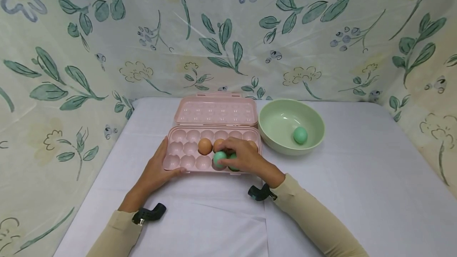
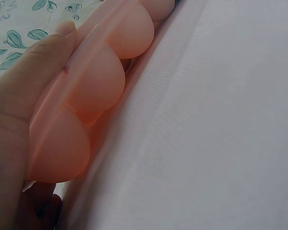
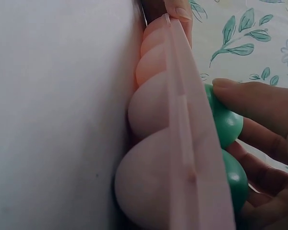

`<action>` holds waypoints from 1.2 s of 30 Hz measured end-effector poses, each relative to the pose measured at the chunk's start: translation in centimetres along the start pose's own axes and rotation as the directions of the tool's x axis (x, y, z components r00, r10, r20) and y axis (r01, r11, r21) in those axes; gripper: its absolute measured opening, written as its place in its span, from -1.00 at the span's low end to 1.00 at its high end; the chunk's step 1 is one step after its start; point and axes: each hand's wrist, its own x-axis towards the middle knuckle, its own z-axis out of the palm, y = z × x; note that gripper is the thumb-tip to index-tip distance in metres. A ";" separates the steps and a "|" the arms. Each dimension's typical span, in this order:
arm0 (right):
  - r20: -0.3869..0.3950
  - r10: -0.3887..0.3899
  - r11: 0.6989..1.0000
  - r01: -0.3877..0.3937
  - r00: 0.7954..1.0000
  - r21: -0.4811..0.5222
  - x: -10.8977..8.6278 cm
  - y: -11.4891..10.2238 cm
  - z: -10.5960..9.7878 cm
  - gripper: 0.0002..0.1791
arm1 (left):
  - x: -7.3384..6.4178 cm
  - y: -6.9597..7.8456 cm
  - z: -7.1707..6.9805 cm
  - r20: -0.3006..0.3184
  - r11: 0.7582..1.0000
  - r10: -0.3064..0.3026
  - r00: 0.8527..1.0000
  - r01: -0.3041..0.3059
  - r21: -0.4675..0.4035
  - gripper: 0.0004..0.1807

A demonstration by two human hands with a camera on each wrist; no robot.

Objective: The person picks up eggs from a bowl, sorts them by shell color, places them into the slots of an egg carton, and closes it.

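Note:
A pink egg carton [image 1: 189,149] lies with its lid [image 1: 216,110] folded back. At its left end my left hand [image 1: 153,171] grips the tray; in the left wrist view the thumb [image 2: 50,55] lies along the rim, fingers partly hidden beneath. My right hand [image 1: 248,160] pinches a green egg [image 1: 219,158] at a front-row cup, thumb on it in the right wrist view. Beside it sits another green egg [image 3: 236,179], partly covered by the hand. Brown eggs [image 1: 205,146] occupy the middle row, some hidden behind the right hand.
Right of the carton stands a light green bowl [image 1: 275,140] with one green egg [image 1: 300,135] inside. A white cloth [image 1: 339,193] covers the table. Floral fabric [image 1: 221,31] hangs behind and at both sides. Each wrist carries a black camera [image 1: 258,192].

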 end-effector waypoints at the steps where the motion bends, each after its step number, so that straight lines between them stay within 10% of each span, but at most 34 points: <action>1: 0.006 -0.004 1.000 0.004 1.000 -0.002 0.0 0.0 0.1 -0.65 | 0.0 0.0 0.0 0.001 1.000 0.001 1.000 -0.001 0.000 0.40; 36: 0.001 -0.007 1.000 0.007 1.000 0.027 -0.3 -0.5 -0.7 -0.69 | 0.1 -0.1 0.3 -0.013 1.000 0.009 1.000 -0.009 -0.002 0.39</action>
